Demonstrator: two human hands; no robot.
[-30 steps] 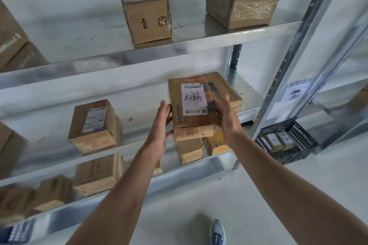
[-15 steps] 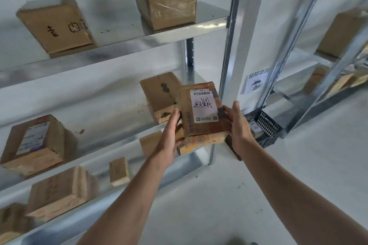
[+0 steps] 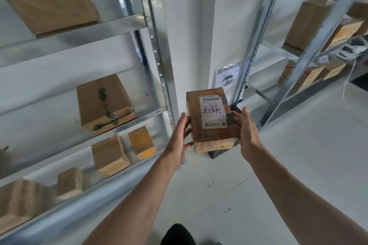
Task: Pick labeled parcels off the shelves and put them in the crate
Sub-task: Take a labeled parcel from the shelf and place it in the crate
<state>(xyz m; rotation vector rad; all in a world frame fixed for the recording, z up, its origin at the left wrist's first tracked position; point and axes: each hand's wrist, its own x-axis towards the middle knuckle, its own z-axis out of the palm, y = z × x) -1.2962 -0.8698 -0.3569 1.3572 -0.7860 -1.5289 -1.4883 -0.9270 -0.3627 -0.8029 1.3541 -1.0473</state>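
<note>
A flat cardboard parcel with a white barcode label and black handwriting is held in the air between both hands, clear of the shelves. My left hand presses its left side and my right hand presses its right side. The black crate sits on the floor right behind and under the parcel, which hides nearly all of it; only a dark corner shows below the parcel and a bit above my right hand.
A metal shelf unit on the left carries several unlabeled brown boxes, one with black stains. A second rack with more boxes stands at the right. A paper sign hangs on the white pillar. Pale floor lies below.
The parcel has been lifted off the middle shelf and carried right, past the shelf's upright post, to above the crate. The view has turned right with it.
</note>
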